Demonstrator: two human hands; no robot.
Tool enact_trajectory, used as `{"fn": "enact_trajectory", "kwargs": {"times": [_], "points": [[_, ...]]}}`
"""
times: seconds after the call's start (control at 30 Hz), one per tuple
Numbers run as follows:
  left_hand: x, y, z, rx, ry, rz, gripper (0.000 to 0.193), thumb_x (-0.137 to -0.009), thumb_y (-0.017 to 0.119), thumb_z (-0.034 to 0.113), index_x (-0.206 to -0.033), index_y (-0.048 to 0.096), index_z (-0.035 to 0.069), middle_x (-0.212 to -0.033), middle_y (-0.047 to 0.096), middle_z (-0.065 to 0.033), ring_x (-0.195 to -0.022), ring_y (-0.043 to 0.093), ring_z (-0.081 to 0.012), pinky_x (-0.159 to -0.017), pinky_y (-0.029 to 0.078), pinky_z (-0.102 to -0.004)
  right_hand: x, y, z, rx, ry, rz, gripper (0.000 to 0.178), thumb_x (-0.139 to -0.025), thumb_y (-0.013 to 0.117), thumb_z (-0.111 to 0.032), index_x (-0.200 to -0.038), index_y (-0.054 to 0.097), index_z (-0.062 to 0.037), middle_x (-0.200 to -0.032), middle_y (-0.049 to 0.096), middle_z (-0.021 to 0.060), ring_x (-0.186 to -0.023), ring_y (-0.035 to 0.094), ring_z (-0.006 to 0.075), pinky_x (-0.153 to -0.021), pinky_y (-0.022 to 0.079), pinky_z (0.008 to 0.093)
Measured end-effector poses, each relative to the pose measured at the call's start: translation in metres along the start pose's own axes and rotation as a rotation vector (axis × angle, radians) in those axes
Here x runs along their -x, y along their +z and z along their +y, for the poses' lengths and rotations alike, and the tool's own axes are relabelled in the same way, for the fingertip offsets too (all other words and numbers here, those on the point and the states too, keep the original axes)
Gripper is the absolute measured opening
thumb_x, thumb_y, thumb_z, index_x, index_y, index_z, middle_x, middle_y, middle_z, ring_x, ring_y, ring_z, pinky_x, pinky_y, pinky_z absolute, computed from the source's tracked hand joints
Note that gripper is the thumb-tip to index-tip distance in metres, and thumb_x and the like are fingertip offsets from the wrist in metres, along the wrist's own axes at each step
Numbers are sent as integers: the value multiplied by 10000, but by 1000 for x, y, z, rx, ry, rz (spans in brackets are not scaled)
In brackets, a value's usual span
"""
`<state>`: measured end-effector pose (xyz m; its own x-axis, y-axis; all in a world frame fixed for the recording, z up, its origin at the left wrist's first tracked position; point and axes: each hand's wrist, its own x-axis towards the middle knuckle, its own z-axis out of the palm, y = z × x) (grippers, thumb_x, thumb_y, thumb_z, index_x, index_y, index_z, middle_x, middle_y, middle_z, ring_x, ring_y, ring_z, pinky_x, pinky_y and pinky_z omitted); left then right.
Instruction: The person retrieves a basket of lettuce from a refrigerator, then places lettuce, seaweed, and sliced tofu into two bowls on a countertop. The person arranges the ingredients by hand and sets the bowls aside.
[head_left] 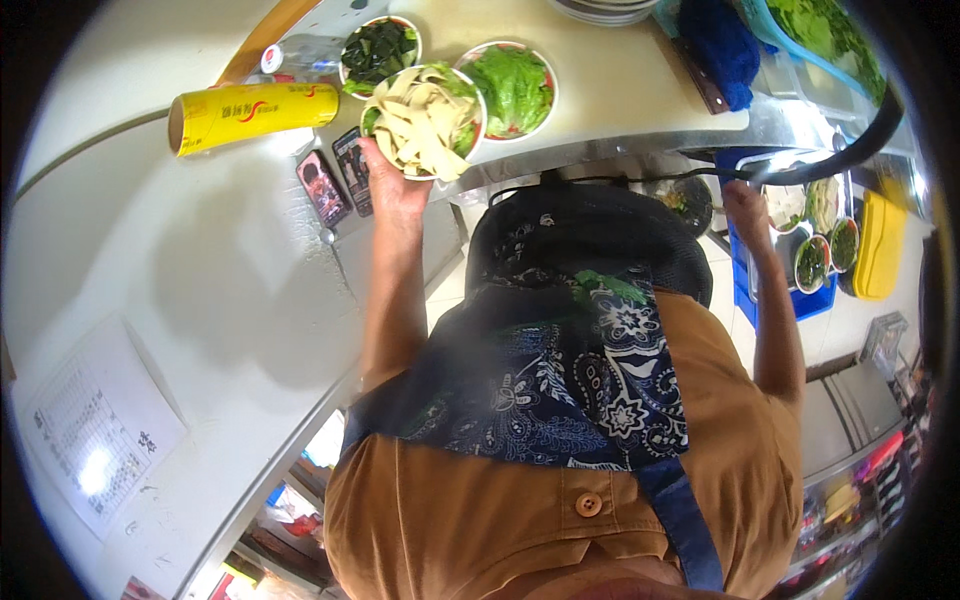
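My left hand (397, 190) grips a white bowl heaped with pale, flat tofu-skin strips (425, 120), with some green leaf at its edge. The bowl is held by its near side, at the counter's edge. Behind it stand a bowl of dark green seaweed-like leaves (378, 55) and a bowl of lettuce (510, 92). Out to the right, my right hand (743, 203) hangs low with curled fingers beside a blue crate (742, 275). Whether it holds anything is hidden. In the crate are small bowls of greens (811, 262).
A yellow roll of cling film (255, 115) lies on the left, near a clear bottle (305, 55) and two phones (323, 188). A printed sheet (100, 425) rests on the white surface. A dark blue cloth (720, 50) and a blue basket of greens (825, 40) are at the upper right.
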<state>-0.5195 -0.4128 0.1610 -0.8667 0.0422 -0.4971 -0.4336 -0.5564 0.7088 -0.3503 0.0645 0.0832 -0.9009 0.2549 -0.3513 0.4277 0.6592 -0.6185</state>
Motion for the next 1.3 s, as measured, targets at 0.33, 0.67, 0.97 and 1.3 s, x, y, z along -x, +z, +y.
{"fn": "enact_trajectory", "kwargs": {"times": [0.33, 0.67, 0.97, 1.3], "points": [[-2, 12, 3, -15, -17, -31, 550, -948, 323, 465, -1332, 367, 73, -1321, 465, -93, -1182, 479, -266, -991, 399, -451, -103, 21, -287, 61, -1068, -145, 608, -730, 661, -37, -1293, 440, -100, -1306, 444, 165, -1190, 453, 276, -973, 406, 344], [17, 26, 8, 1, 55, 58, 465, -970, 322, 411, -1227, 409, 34, -1150, 542, -140, -1020, 571, -247, -849, 503, -378, -60, 103, -367, 204, -1329, -249, 698, -608, 688, -84, -1259, 470, -209, -1276, 445, 104, -1129, 454, 339, -938, 407, 418], [22, 12, 4, 26, 33, 84, 471, -985, 296, 358, -1299, 376, 16, -1299, 459, -155, -1166, 482, -292, -977, 400, -455, -93, 105, -351, -193, -1159, -357, 497, -637, 556, 59, -1109, 525, -93, -1064, 563, 108, -1007, 547, 254, -876, 423, 318], [25, -3, 6, 75, 40, 96, 464, -972, 347, 367, -1316, 384, 59, -1337, 430, -127, -1191, 455, -307, -983, 375, -509, -87, 40, -371, -665, -705, -711, 478, -662, 675, 95, -1083, 510, -57, -1050, 563, 34, -986, 552, 136, -766, 496, 255]]}}
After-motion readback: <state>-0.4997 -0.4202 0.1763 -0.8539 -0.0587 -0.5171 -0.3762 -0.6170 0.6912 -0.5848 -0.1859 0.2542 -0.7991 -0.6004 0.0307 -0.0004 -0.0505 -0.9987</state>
